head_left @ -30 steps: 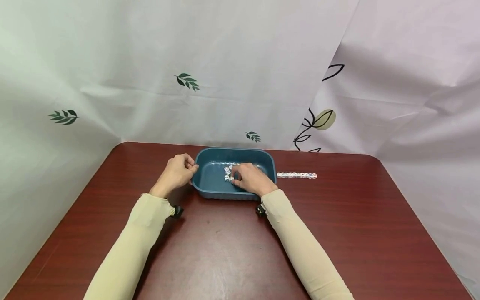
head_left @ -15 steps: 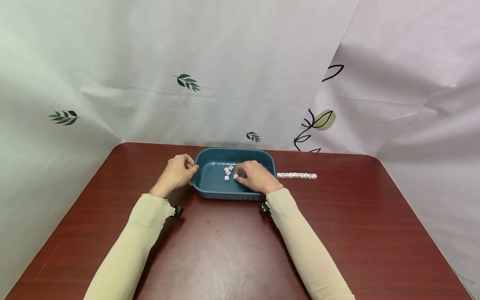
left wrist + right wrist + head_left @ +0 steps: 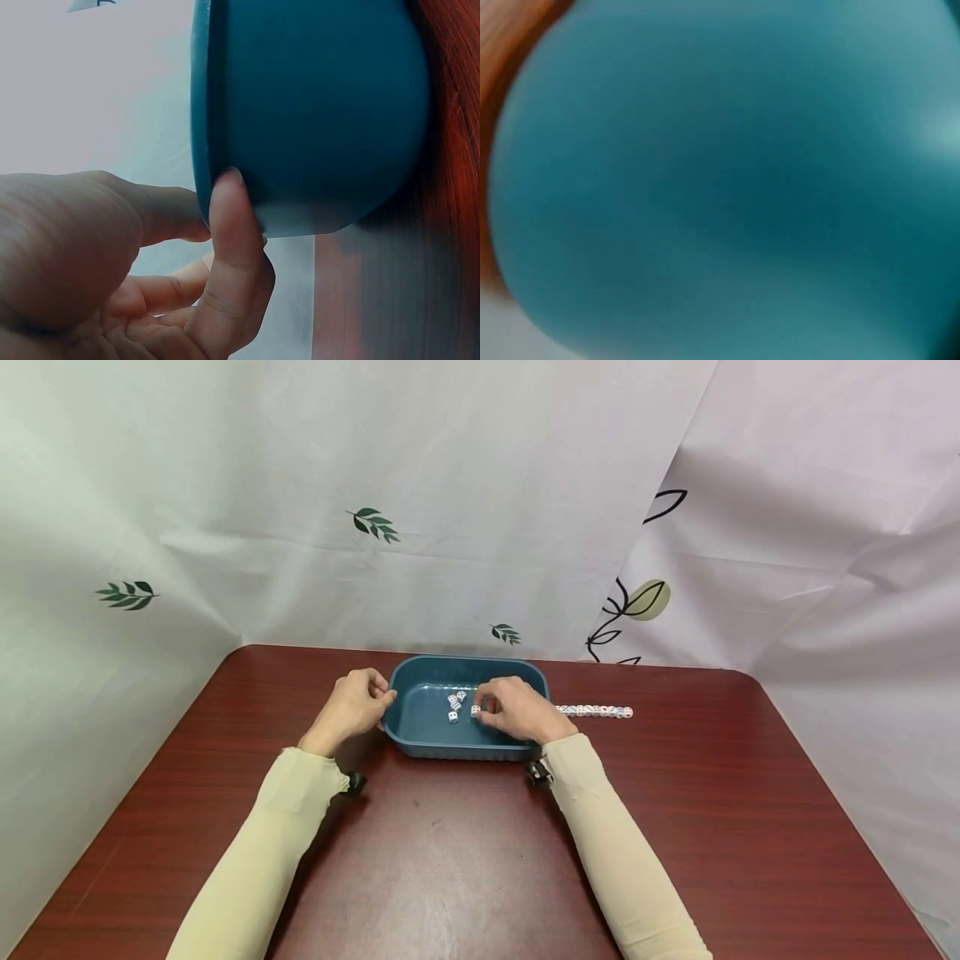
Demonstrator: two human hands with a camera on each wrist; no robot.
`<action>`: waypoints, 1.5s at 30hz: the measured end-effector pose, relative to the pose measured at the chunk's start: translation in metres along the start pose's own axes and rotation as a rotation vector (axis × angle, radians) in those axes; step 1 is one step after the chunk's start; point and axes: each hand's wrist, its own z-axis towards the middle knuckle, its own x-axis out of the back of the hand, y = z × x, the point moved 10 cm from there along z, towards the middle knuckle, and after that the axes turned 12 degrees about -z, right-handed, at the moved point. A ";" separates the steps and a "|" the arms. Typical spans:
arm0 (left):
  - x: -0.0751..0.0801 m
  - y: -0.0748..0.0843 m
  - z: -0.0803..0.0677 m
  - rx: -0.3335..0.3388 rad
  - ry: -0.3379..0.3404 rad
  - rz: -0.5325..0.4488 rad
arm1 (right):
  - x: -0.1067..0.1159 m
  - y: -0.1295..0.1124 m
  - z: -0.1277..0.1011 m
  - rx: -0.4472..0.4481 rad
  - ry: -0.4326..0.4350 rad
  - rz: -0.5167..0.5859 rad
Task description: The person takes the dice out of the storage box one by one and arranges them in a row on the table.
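Note:
My left hand (image 3: 352,710) pinches the left rim of a dark blue plastic tub (image 3: 442,749). In the left wrist view, thumb and a finger of the left hand (image 3: 187,277) grip the tub's edge (image 3: 322,112) from either side. Inside the tub, my right hand (image 3: 517,708) holds a white die (image 3: 476,712) at the tips of thumb and fingers. Several loose dice (image 3: 453,703) lie on the tub floor left of it. The tub's wall (image 3: 705,180) fills the right wrist view, where no hand shows.
A straight row of white dice (image 3: 596,711) lies on the reddish-brown table (image 3: 720,810), just right of the tub. A pale patterned sheet (image 3: 450,510) hangs behind the table's back edge.
My right hand has drawn back to the right and slightly away from me, carrying one die apart from the others in the tub. The left hand and the tub stay put.

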 end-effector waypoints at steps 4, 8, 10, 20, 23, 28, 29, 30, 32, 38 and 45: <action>-0.001 0.000 0.000 0.002 -0.003 -0.006 | 0.005 0.004 -0.004 -0.018 -0.002 0.015; 0.000 -0.001 0.000 -0.005 0.000 -0.007 | 0.009 0.009 -0.008 -0.029 -0.003 0.035; 0.000 0.000 0.000 -0.007 0.002 -0.004 | 0.011 0.013 -0.010 -0.034 0.001 0.048; -0.001 -0.001 -0.002 0.001 0.000 -0.004 | 0.021 0.018 -0.016 -0.020 0.026 0.067; -0.001 -0.002 -0.002 0.001 0.001 -0.006 | 0.022 0.019 -0.018 -0.013 0.027 0.064; -0.001 0.000 -0.002 -0.005 -0.001 -0.004 | 0.025 0.019 -0.020 -0.003 0.025 0.072; -0.001 0.000 -0.002 -0.005 -0.001 -0.003 | 0.025 0.019 -0.020 -0.001 0.024 0.075; -0.001 0.000 -0.002 -0.006 0.000 -0.003 | 0.026 0.019 -0.021 -0.002 0.024 0.076; -0.001 0.000 -0.002 -0.006 -0.001 -0.003 | 0.027 0.020 -0.022 -0.002 0.024 0.081; 0.000 0.001 -0.002 0.001 0.004 -0.006 | 0.031 0.023 -0.025 -0.009 0.027 0.097; -0.001 0.000 -0.002 -0.001 0.005 0.001 | 0.037 0.028 -0.031 -0.030 0.038 0.112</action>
